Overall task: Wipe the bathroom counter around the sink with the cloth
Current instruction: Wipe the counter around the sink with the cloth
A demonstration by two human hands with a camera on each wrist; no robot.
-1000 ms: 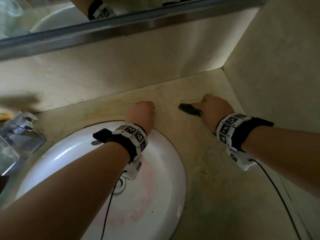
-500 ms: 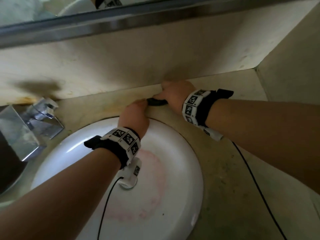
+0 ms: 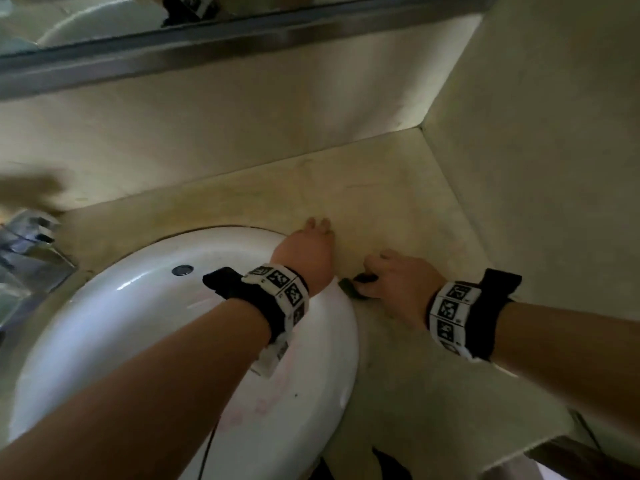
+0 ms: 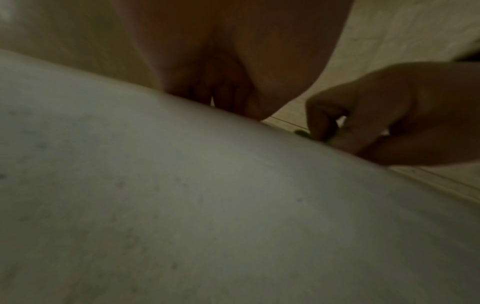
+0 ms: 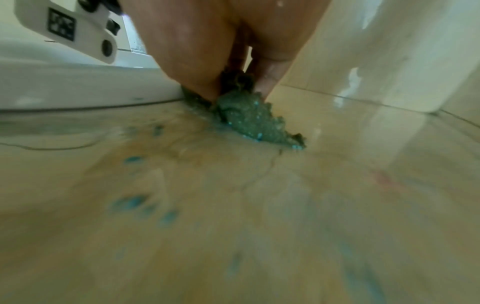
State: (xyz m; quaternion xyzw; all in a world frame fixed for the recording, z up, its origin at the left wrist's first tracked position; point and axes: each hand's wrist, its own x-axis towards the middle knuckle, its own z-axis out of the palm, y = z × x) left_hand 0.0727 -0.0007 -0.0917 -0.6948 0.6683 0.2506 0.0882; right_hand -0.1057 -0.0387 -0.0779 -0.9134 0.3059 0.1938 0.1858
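A small dark green cloth [image 3: 350,287] lies on the beige counter [image 3: 398,209] right beside the white sink's rim [image 3: 348,327]. My right hand [image 3: 394,282] grips it and presses it down; in the right wrist view the wet, nubbly cloth [image 5: 249,121] bulges out below my fingers [image 5: 270,74]. My left hand [image 3: 308,251] rests over the sink's far right rim, its fingertips [image 3: 317,224] stretched onto the counter. In the left wrist view my left hand [image 4: 233,86] lies on the sink rim [image 4: 182,185], with the right hand [image 4: 384,115] just beyond it.
A chrome tap [image 3: 27,244] stands at the left behind the basin. A backsplash [image 3: 242,133] and a mirror frame [image 3: 207,46] run along the back, a side wall [image 3: 554,168] closes the right. Blue-green wet smears [image 5: 135,201] mark the counter near the front.
My right hand has drawn the cloth from the back wall toward me, down along the sink's right rim. My left hand's fingers now reach out onto the counter.
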